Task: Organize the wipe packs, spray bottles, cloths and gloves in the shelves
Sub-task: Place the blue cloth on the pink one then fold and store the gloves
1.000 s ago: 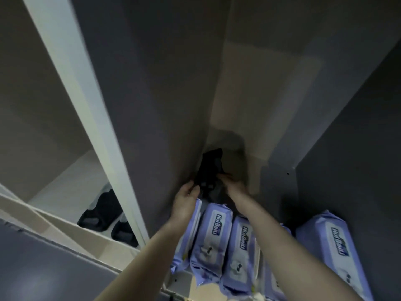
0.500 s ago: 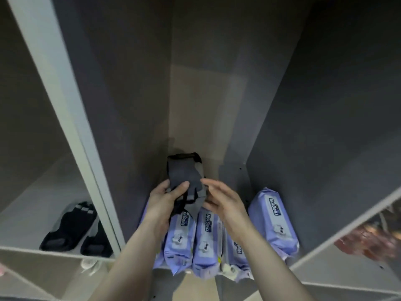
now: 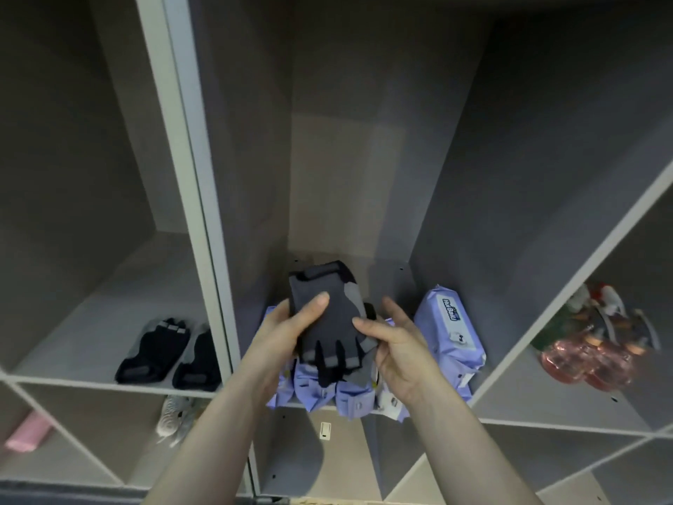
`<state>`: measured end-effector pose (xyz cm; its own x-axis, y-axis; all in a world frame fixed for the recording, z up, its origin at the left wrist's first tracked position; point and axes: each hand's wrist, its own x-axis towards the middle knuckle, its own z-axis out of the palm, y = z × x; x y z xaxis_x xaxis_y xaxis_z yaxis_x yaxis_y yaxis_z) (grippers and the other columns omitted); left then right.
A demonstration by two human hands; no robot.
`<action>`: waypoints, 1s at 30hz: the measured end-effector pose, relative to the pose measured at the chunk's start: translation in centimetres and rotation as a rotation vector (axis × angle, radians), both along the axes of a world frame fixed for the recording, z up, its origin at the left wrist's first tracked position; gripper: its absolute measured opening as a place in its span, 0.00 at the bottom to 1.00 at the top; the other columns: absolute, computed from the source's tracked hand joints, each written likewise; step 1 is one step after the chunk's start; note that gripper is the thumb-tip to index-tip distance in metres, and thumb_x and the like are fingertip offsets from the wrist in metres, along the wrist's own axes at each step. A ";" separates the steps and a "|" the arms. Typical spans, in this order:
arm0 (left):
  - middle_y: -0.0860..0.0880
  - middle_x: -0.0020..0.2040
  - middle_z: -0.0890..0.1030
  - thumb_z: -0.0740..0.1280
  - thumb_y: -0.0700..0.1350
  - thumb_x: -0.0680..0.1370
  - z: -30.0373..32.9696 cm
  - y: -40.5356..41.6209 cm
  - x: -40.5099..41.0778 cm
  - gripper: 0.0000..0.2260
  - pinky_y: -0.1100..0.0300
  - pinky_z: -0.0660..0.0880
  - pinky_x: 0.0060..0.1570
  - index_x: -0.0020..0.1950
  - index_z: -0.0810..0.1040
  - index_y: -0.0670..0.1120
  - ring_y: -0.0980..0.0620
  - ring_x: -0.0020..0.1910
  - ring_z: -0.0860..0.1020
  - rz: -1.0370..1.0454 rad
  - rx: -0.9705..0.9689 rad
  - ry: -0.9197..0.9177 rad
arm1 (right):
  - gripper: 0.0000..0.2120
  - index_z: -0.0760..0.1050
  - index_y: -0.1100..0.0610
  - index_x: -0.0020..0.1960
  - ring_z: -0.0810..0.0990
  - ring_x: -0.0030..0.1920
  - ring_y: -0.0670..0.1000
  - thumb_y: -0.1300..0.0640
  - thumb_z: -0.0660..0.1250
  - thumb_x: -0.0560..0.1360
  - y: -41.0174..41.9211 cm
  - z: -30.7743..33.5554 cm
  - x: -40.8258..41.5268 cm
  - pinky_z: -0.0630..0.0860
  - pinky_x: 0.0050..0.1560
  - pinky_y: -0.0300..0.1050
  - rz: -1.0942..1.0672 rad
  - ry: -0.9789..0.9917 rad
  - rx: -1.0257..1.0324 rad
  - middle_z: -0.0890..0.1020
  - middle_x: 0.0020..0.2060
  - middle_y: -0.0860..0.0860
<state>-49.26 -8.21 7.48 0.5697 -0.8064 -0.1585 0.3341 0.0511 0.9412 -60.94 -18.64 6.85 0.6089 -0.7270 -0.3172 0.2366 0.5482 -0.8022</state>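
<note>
Both hands up in front of the middle compartment, holding a stack of dark grey and black gloves (image 3: 329, 315) above the wipe packs. Left hand (image 3: 287, 335) grips the stack's left side, thumb laid flat across the top glove. Right hand (image 3: 397, 344) pinches the stack's right edge, thumb on top, fingers loosely spread.

Row of lilac wipe packs (image 3: 327, 390) stands along the front edge of the middle shelf (image 3: 408, 282); one more wipe pack (image 3: 451, 331) lies near its right wall.

Left compartment: two black gloves (image 3: 171, 349) lie side by side near the front edge. Right compartment: spray bottles (image 3: 597, 344), blurred, pink liquid inside
</note>
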 end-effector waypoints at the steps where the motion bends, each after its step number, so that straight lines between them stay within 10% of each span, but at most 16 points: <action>1: 0.51 0.48 0.86 0.71 0.48 0.74 0.3 0.2 0.0 0.10 0.65 0.79 0.37 0.54 0.80 0.48 0.55 0.44 0.84 0.028 -0.009 0.005 | 0.40 0.53 0.56 0.76 0.83 0.49 0.53 0.74 0.67 0.71 0.5 0.3 -0.3 0.80 0.42 0.44 0.023 0.011 -0.032 0.76 0.61 0.60; 11: 0.47 0.45 0.86 0.69 0.39 0.75 1.5 1.2 -0.2 0.05 0.62 0.80 0.39 0.50 0.81 0.43 0.51 0.44 0.84 0.031 -0.112 -0.093 | 0.16 0.80 0.64 0.57 0.84 0.48 0.57 0.60 0.66 0.72 3.3 2.1 -1.8 0.82 0.50 0.51 0.203 -0.175 0.141 0.83 0.53 0.61; 15: 0.47 0.43 0.86 0.67 0.40 0.76 2.3 1.2 0.4 0.04 0.62 0.80 0.38 0.47 0.82 0.44 0.51 0.41 0.84 0.066 -0.149 -0.068 | 0.16 0.78 0.63 0.60 0.80 0.58 0.60 0.60 0.65 0.74 2.8 2.5 -1.8 0.73 0.62 0.57 0.160 -0.105 0.041 0.81 0.56 0.62; 21: 0.50 0.39 0.86 0.64 0.43 0.79 3.6 1.2 2.2 0.06 0.53 0.78 0.43 0.46 0.81 0.48 0.48 0.41 0.83 0.226 -0.179 0.010 | 0.18 0.73 0.65 0.64 0.79 0.59 0.60 0.60 0.64 0.76 1.9 2.9 -2.4 0.82 0.44 0.45 -0.108 -0.129 0.038 0.81 0.57 0.62; 30: 0.48 0.43 0.85 0.66 0.38 0.76 4.3 1.5 1.8 0.05 0.61 0.79 0.39 0.50 0.80 0.45 0.51 0.41 0.83 -0.006 -0.191 -0.110 | 0.21 0.75 0.64 0.62 0.82 0.53 0.57 0.57 0.68 0.71 1.8 3.8 -3.2 0.82 0.43 0.46 -0.159 -0.094 -0.064 0.83 0.54 0.59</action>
<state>-47.50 -6.73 11.73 0.5705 -0.8191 0.0601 0.2308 0.2301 0.9454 -64.14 -16.86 10.70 0.5096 -0.8333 -0.2145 0.3917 0.4466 -0.8044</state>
